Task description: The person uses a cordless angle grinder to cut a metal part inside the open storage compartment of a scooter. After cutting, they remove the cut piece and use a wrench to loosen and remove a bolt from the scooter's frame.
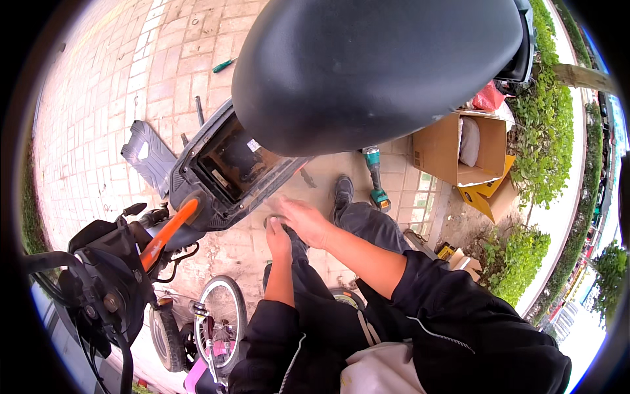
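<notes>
My left hand [279,241] is raised in front of my legs, its fingers curled. A small dark thing shows at its fingertips, too little of it to name. Close against it is my right hand [307,222], whose fingers reach left and are smeared by motion; whether they grip anything cannot be made out. Both hands are just beside the footboard of an electric scooter. Its battery compartment [211,172] lies uncovered, with a dark, dirty inside and a white label. The black seat [374,72] rises over the far side, and an orange panel [164,235] runs toward the handlebar [98,289].
A grey footboard cover [149,161] and a green-handled screwdriver [224,65] lie on the paving. A teal cordless power tool [375,178] rests beyond my foot. Right of it are an opened cardboard box [436,150] and hedges [543,138]. A bicycle wheel [222,323] stands at lower left.
</notes>
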Tool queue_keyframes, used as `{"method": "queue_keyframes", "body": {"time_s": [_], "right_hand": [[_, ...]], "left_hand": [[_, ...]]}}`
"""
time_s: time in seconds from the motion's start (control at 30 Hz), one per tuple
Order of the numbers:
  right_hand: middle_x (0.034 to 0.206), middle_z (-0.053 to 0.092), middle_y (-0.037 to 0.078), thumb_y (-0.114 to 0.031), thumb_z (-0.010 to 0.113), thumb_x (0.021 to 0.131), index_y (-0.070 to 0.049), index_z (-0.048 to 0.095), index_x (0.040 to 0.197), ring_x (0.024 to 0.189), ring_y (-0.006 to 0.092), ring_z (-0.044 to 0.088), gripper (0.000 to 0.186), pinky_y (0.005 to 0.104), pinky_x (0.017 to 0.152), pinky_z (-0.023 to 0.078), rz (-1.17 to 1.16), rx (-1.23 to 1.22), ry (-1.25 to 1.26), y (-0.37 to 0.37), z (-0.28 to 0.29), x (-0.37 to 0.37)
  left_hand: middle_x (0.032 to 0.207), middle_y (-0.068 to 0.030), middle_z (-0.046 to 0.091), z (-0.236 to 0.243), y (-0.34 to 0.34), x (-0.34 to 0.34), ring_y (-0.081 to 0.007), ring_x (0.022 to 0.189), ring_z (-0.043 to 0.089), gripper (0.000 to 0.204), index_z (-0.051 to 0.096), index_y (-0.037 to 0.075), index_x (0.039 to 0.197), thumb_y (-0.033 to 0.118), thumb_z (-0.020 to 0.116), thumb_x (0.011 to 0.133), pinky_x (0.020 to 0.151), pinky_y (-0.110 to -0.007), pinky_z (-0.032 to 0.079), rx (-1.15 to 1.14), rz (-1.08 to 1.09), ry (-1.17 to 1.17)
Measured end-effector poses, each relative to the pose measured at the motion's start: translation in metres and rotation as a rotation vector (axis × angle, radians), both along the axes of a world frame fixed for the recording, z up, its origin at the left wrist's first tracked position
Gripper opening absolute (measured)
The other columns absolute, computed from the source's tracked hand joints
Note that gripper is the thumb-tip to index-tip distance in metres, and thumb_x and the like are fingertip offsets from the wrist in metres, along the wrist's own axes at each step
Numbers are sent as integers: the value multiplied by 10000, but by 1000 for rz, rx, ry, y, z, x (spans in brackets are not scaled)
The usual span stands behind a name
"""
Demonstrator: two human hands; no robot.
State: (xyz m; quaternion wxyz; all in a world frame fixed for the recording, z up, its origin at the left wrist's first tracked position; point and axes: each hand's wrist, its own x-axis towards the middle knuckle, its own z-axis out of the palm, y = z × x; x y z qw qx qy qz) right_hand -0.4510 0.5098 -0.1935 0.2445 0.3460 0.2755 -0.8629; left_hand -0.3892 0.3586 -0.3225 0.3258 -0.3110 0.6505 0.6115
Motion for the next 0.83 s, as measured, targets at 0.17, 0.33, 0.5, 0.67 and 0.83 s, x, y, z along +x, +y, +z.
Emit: {"method": "queue_keyframes", "body": {"time_s": [0.17, 0.33, 0.5, 0.67, 0.83], "right_hand": [[1324, 551, 181, -309, 473, 966, -74, 502, 1369, 1230, 352, 502, 467, 437, 1063, 344, 504, 1015, 618, 34, -21, 46], [1173, 637, 208, -414, 569, 874, -64, 604, 1209, 1117, 388, 591, 486, 483, 942, 465, 1257, 1144, 29, 135, -114, 119], [953, 711, 179, -337, 675, 809, -17, 615, 1207, 945, 327, 678, 514, 381, 839, 520, 1073, 1227, -284, 227, -203, 175], [1043, 691, 226, -342, 760, 733, 61, 483, 1337, 1051, 298, 658, 777, 375, 855, 530, 896, 1361, -522, 264, -280, 198], [1228, 613, 255, -257, 814, 691, 86, 341, 1429, 1115, 317, 619, 942, 389, 932, 487, 741, 1385, -621, 268, -385, 192]], "left_hand": [[1452, -177, 444, 142, 81, -69, -281, 1298, 472, 603, 379, -38, 1432, 422, 374, 1042, 1061, -369, 392, 341, 489, -205], [1362, -195, 516, 144, 54, -31, -283, 1250, 507, 600, 401, -46, 1403, 413, 439, 1017, 1072, -410, 379, 148, 458, -61], [1168, -162, 627, 67, 65, 53, -229, 1017, 614, 474, 505, -34, 1272, 361, 470, 1013, 917, -361, 497, 111, 496, -334], [1096, -138, 658, 14, 96, 121, -192, 963, 624, 428, 546, -31, 1228, 335, 504, 1011, 902, -332, 496, 151, 576, -345], [1105, -130, 658, -3, 101, 114, -195, 1051, 611, 363, 580, -6, 1199, 295, 516, 1007, 943, -330, 459, 117, 664, -379]]}}
